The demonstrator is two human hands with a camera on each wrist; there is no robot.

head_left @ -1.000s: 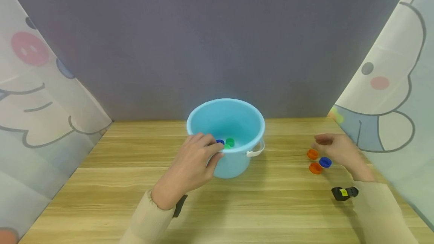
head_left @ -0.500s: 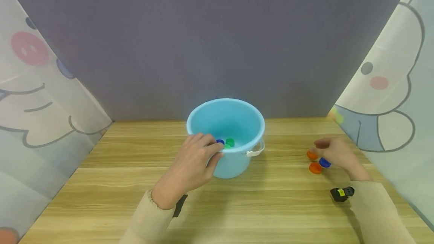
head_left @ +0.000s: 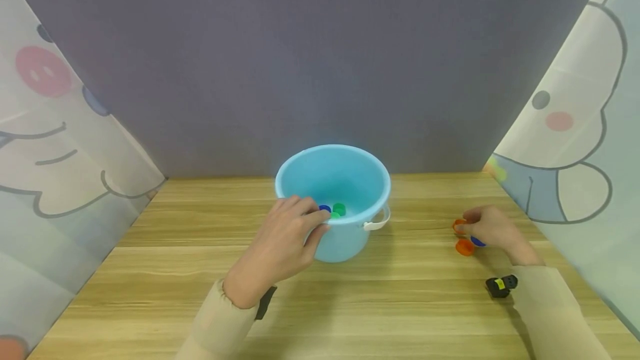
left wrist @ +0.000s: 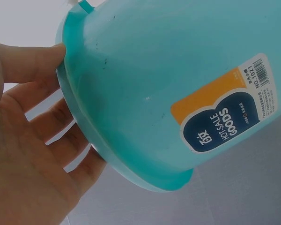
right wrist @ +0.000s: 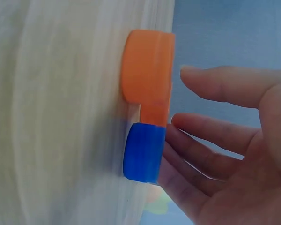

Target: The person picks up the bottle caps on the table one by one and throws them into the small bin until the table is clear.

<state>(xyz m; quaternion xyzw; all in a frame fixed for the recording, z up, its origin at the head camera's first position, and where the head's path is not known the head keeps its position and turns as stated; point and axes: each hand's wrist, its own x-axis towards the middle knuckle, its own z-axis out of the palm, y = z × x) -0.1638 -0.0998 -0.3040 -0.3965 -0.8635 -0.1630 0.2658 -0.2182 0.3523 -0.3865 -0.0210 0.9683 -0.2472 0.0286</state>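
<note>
- The far round orange plastic cap (head_left: 457,223) lies on the wood-grain table (head_left: 200,282), right of centre in the frame, at the fingertips of the right hand (head_left: 494,229).
- The right hand comes from the lower right; its thumb and index finger stand apart and seem to pinch nothing. Whether a fingertip touches the cap, I cannot tell.
- A round blue plastic cap (head_left: 478,241) is partly hidden under this hand, and a near round orange plastic cap (head_left: 465,248) lies just beside, lower in the frame.
- The caps are round, so no long axis matters; they lie low on the table.
- The left hand (head_left: 279,240) is well apart from these caps. It grips the rim of the light-blue plastic bucket (head_left: 342,244), near the centre, which has green caps (head_left: 339,208) inside.
- The right hand is clearly the nearer one.
</note>
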